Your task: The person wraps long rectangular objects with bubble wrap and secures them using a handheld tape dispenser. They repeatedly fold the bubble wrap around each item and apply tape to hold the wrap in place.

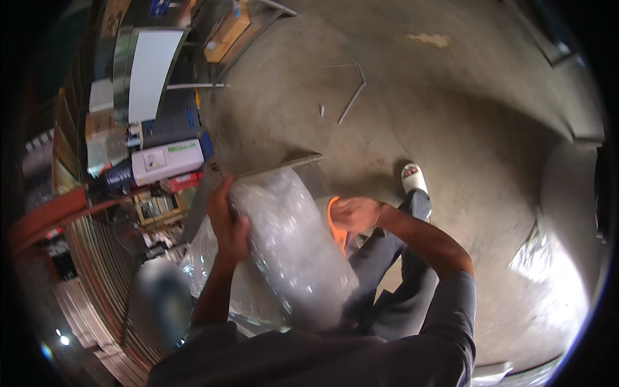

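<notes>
A long, rounded bundle in clear bubble wrap [293, 238] lies tilted in front of my body. My left hand [227, 222] grips it at its upper left side, the fingers around the edge and partly hidden. On the other side, my right hand [356, 215] is closed around an orange curved tool [338, 233] close to the bundle's right edge. The tool's exact kind is hard to make out because the hand covers part of it. Loose bubble wrap [248, 293] spreads beneath and to the left of the bundle.
Boxes and supplies crowd the left, among them a white carton [167, 161] and a red box [184, 181]. A wooden box [227, 31] stands at the far left. Thin bent strips [353, 101] lie on the concrete floor [464, 174]. Clear plastic [534, 255] lies at the right.
</notes>
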